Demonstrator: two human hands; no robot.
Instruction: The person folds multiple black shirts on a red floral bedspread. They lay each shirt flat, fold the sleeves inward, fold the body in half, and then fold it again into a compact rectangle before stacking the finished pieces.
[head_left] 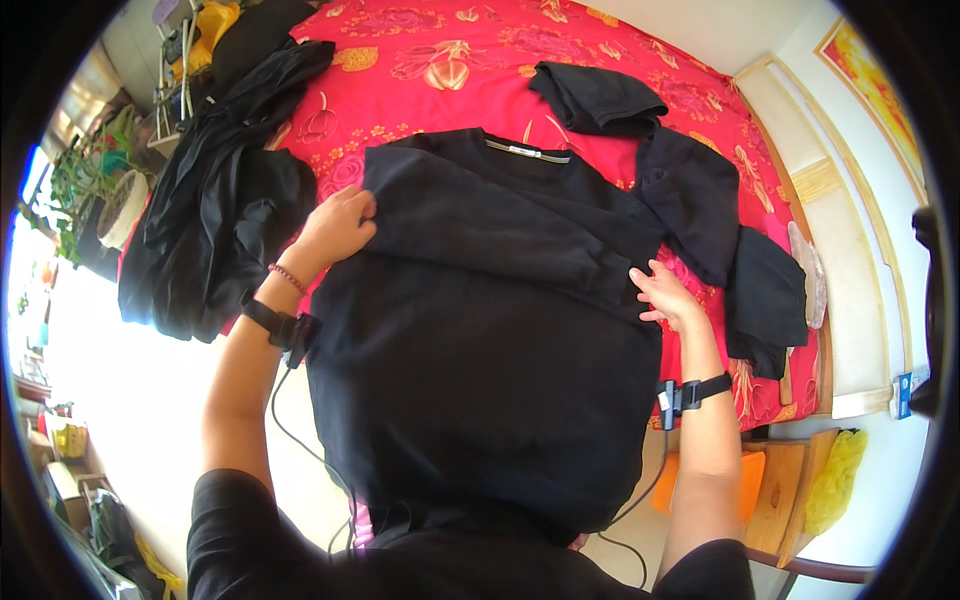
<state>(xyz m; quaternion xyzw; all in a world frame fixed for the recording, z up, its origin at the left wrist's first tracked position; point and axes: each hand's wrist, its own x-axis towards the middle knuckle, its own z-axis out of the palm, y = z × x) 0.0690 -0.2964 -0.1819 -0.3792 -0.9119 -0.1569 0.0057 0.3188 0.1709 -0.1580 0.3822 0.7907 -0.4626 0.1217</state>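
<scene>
Black sweater (pixel 480 390), partly folded. The garment lay front up, its upper part on the red floral bed (pixel 430 35) and its lower part extending past the bed's edge toward the wearer, with the neckline (pixel 525 153) at the far end. The left hand (pixel 340 225) was closed, apparently gripping cloth at the sweater's left edge; the right hand (pixel 668 297) was open, its fingers parted and the tips at the right edge. A sleeve (pixel 500 235) lay slantwise across the chest, so this inward fold appeared largely made; whether the other sleeve was also turned in could not be told. The body below was broad and without a crosswise fold, and this seemed the larger part left. To the right, compact dark garments (pixel 690 200) lay near one another, seemingly finished; to the left, a loose black heap (pixel 215 220) appeared unsorted and unfolded.
</scene>
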